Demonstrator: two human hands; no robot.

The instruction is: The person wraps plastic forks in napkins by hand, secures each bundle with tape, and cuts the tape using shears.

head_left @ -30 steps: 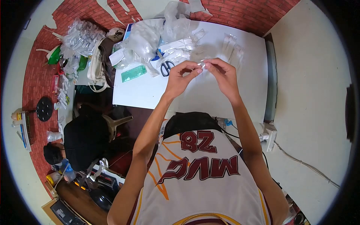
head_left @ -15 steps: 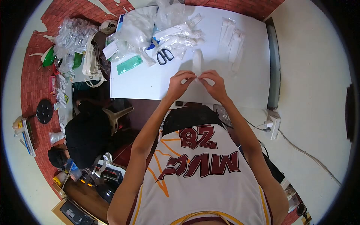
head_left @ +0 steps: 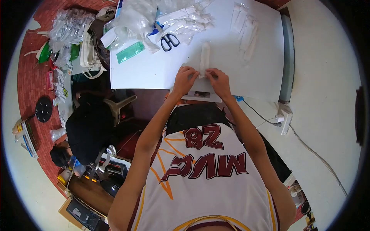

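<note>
A long, narrow white packet (head_left: 205,57) with a rounded far end lies on the white table (head_left: 150,79) in front of me. Its exact contents cannot be made out. At its near end, my left hand (head_left: 186,80) pinches the left corner with bent fingers. My right hand (head_left: 218,81) is closed on the right corner of the same end. Farther back on the right are clear-wrapped bundles of white plastic cutlery (head_left: 245,32). More wrapped plastic forks (head_left: 189,21) lie behind and left of the packet.
Black-handled scissors (head_left: 169,41) and a green packet (head_left: 130,52) lie on the left part of the table, by a heap of clear plastic bags (head_left: 135,17). Another person (head_left: 90,131) in black is at lower left. A power strip (head_left: 285,118) hangs at the right.
Both hands have come down closer to the table edge, slightly farther apart, with the packet now lying flatter. My view has shifted a little, so the table sits higher.
</note>
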